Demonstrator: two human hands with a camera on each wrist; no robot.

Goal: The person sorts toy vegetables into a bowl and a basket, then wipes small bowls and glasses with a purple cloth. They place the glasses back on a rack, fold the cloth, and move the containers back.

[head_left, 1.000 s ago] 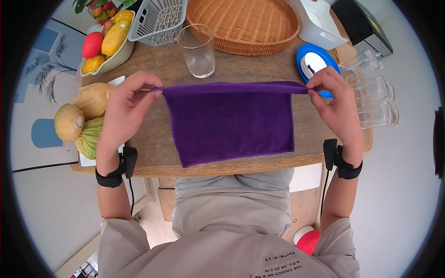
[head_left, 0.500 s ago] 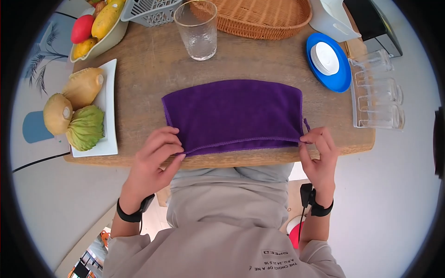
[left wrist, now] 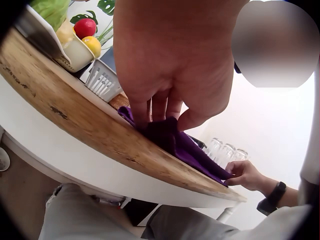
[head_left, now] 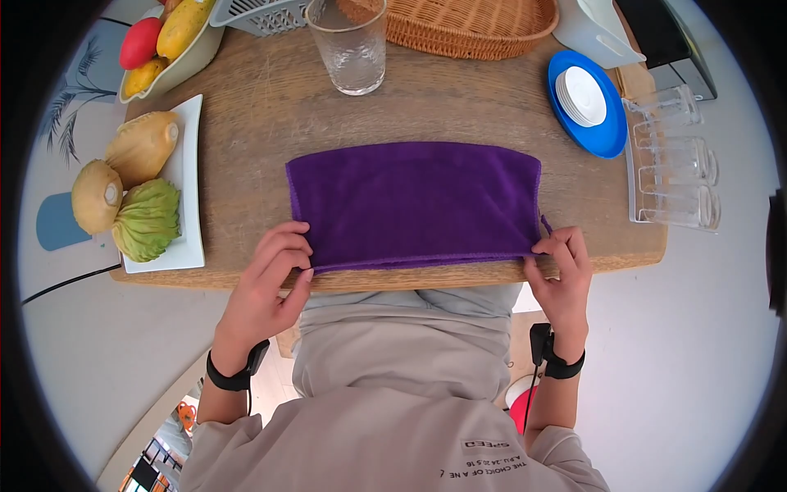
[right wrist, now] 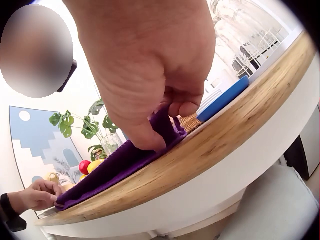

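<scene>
A purple cloth (head_left: 414, 201), doubled over, lies flat along the near edge of the wooden table, its layered edges facing the person. At its near left corner the left hand (head_left: 269, 275) pinches the cloth between thumb and fingers, as the left wrist view also shows, with the folded fabric (left wrist: 172, 137) bunched there. The right hand (head_left: 561, 271) pinches the near right corner; in the right wrist view its thumb presses on the purple fabric (right wrist: 117, 162). A small loop sticks out just beyond the right fingertips.
Behind the cloth stands a clear glass (head_left: 351, 57). To the left are a white plate (head_left: 193, 180) of vegetables and a fruit bowl (head_left: 184, 75). A wicker tray (head_left: 475, 37) is at the back; a blue plate (head_left: 607, 135) with white saucers and racked glasses (head_left: 680, 160) sit right.
Both hands came from the far side toward the near table edge, bringing the cloth's edge over into a fold. Since half a second ago, the near edges have come closer together and flatter.
</scene>
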